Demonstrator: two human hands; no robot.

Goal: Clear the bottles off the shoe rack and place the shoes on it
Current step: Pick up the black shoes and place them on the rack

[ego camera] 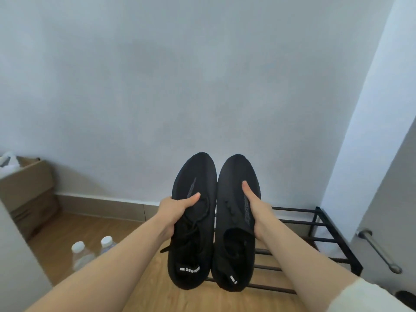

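Note:
I hold two black knit shoes side by side in the air, toes pointing away toward the wall. My left hand [174, 209] grips the left shoe [191, 176] by its outer side, thumb across the laces. My right hand [255, 206] clasps the right shoe [234, 176] from its outer side, thumb on top. Both shoes hover above the left end of the black metal shoe rack [324, 224], whose bars show to the right and beneath them. Two clear plastic bottles [81, 255] with white caps stand on the wooden floor at the lower left.
A cardboard box [29, 192] with a white plastic bag sits against the wall at far left. A door with a metal handle [378, 251] is at the right edge. A pale wall rises straight ahead behind the rack.

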